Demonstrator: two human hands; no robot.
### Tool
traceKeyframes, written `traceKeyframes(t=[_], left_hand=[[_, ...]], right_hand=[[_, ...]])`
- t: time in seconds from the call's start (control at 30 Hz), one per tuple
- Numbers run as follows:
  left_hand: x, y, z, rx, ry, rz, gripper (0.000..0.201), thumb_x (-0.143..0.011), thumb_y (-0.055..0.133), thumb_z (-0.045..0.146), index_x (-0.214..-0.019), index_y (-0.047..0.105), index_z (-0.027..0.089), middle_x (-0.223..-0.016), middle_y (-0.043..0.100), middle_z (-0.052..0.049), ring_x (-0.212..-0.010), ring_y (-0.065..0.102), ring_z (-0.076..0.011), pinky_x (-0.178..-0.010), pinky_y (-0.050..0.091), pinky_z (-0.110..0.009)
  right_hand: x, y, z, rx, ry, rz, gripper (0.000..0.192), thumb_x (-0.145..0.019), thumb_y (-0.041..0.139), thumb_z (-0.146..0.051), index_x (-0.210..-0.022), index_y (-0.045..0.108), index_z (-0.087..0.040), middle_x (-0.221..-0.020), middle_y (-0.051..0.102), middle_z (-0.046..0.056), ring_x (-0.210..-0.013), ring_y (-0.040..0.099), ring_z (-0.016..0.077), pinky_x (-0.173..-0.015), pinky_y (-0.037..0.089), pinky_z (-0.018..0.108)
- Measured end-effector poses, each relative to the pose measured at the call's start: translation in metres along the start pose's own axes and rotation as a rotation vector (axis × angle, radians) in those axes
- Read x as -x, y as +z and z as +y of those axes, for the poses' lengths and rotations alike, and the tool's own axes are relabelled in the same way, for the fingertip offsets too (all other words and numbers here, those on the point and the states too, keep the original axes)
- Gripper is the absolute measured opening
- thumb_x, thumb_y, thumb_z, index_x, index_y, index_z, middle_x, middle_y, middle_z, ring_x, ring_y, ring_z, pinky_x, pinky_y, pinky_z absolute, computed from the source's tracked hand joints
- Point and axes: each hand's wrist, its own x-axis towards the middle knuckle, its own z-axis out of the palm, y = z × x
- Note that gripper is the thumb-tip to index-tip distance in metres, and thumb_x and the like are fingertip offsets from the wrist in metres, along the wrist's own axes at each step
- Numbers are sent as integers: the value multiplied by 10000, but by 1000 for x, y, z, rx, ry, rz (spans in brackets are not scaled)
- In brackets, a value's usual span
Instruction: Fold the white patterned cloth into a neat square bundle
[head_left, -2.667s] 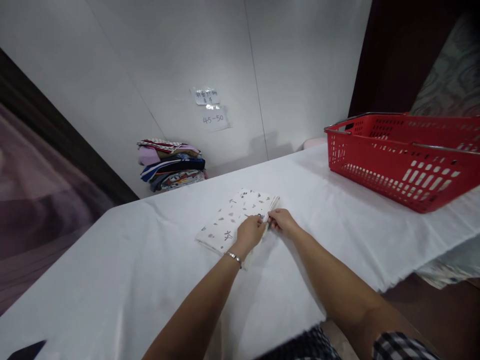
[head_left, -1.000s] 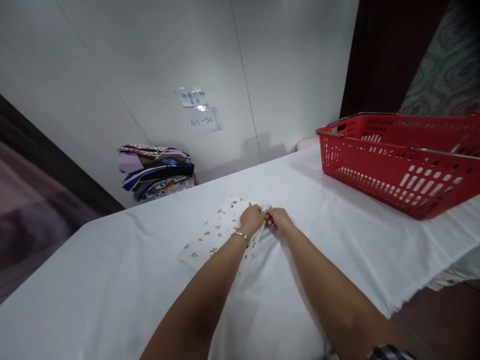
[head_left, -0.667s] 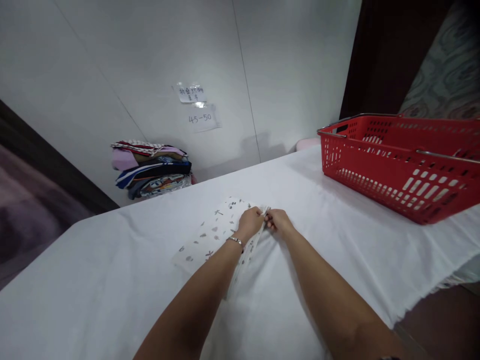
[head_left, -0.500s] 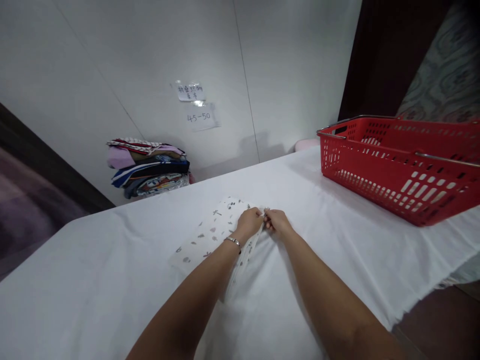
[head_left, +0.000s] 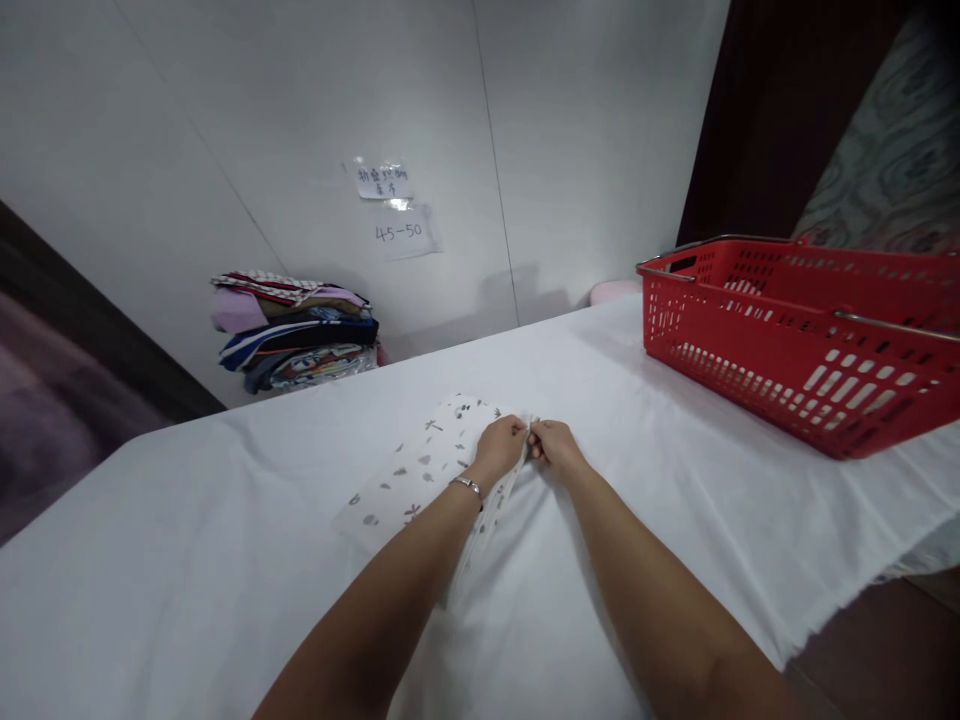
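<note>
A white cloth (head_left: 425,462) printed with small grey-brown leaf and plant shapes lies on the white-covered table in front of me, its right side folded into narrow layers. My left hand (head_left: 500,445), with a bracelet at the wrist, pinches the cloth's far right corner. Fingertips of my right hand (head_left: 553,445) close on the same corner, almost touching the left fingers. The exact edge between the fingertips is partly hidden. My left forearm covers the cloth's near part.
A red plastic basket (head_left: 757,345) with metal handles stands at the table's right. Folded clothes (head_left: 300,330) are stacked at the back left by the wall. Two paper notes (head_left: 405,232) are taped above. The white tablecloth (head_left: 225,540) has slight wrinkles.
Both hands stay pinched at the cloth's corner with hardly any movement. The view has shifted very slightly.
</note>
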Motion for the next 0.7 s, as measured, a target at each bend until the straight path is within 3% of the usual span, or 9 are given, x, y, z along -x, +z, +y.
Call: traceKeyframes(t=[0.27,0.53,0.63,0.7], left_hand=[[10,-1,2,-130,95,4,186,-820,482,203,-844,667,205,-884,619,-39,-796,560,-150,-724,418,-243],[34,-4,-2,-160,232,-34,198,-842,479,248,-973,625,223,-991,596,-40,-939,541,-166,-844,414,-265],[45,-5,-12,-185,251,33,279,-870,452,289,-1111,575,222,-1169,569,-53,-1100,490,-184,-957,363,-304],[52,-4,-19,-251,258,25,363,-877,448,335,-1218,507,225,-1321,481,-65,-1237,390,-215,-1032,292,-361]], right_hand=[[-4,-1,4,32,-50,11,327,-799,506,-363,-528,475,-183,-332,440,-37,-288,365,67,-308,233,182],[-7,-2,6,241,-177,125,255,-756,540,-267,-516,504,-189,-365,463,-49,-333,419,77,-388,319,191],[-8,-5,6,351,-227,177,175,-735,561,-252,-574,556,-185,-459,542,-25,-425,509,104,-462,374,205],[-6,-6,4,408,-256,232,73,-718,579,-245,-697,603,-180,-625,630,15,-591,589,141,-571,428,227]])
